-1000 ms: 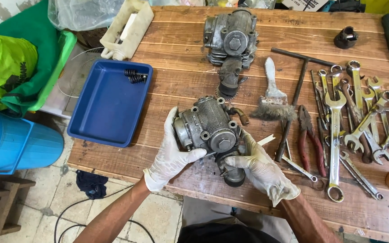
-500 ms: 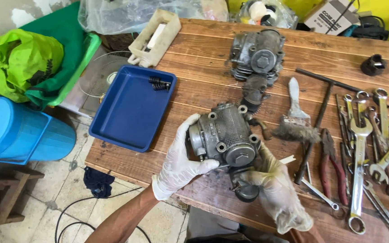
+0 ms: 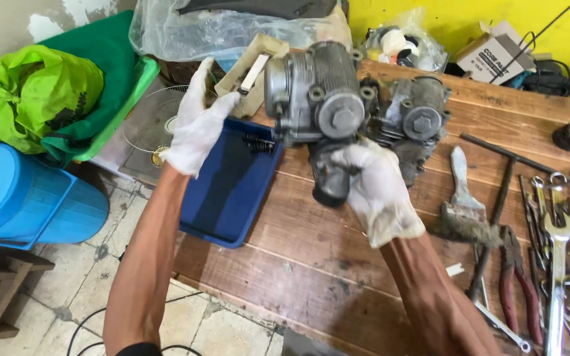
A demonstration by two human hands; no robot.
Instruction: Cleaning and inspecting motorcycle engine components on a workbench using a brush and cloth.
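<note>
At frame centre the right hand grips a grey carburetor held above the table; the left hand (gloved) is open beside it; a blue tray below holds small dark springs.

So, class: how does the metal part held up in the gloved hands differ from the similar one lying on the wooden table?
The held carburetor is lifted above the table, gripped by the right hand; the second carburetor rests on the wooden table, untouched. The held one looks larger, being nearer the camera. Both are grey metal with round caps.
</note>
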